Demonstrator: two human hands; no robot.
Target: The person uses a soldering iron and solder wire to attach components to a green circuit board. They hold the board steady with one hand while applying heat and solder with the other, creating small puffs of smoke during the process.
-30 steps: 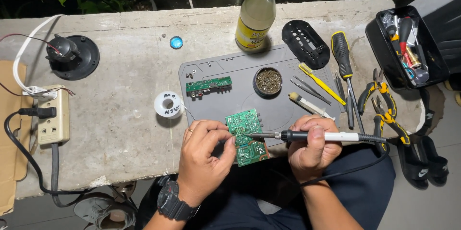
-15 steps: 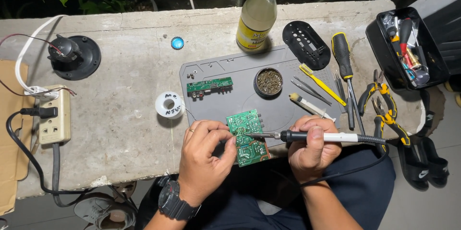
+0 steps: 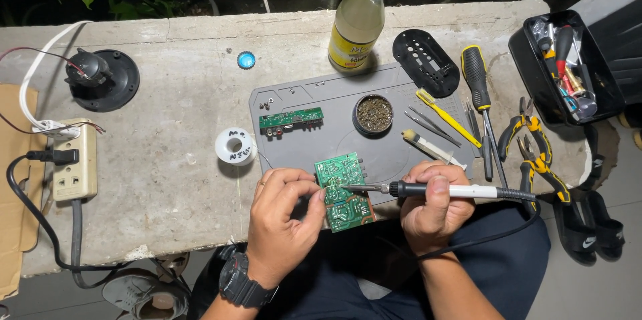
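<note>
A green circuit board (image 3: 344,189) lies at the near edge of a grey work mat (image 3: 361,126). My right hand (image 3: 435,206) grips a soldering iron (image 3: 441,191) with a black and white handle, its tip touching the board's middle. My left hand (image 3: 284,216), with a black wristwatch, pinches a thin solder wire at the board's left edge, close to the iron's tip. The wire leads back toward a white solder spool (image 3: 235,146).
A second small green board (image 3: 291,121), a round tin of brass wool (image 3: 374,114), tweezers (image 3: 431,127), a yellow brush (image 3: 448,116), a screwdriver (image 3: 480,99), pliers (image 3: 531,146), a glass bottle (image 3: 358,19), a black toolbox (image 3: 568,69), a power strip (image 3: 70,163) and a black speaker (image 3: 100,79) lie around.
Both hands stay at the board. The left hand's fingers have shifted slightly toward the iron tip; nothing else has moved.
</note>
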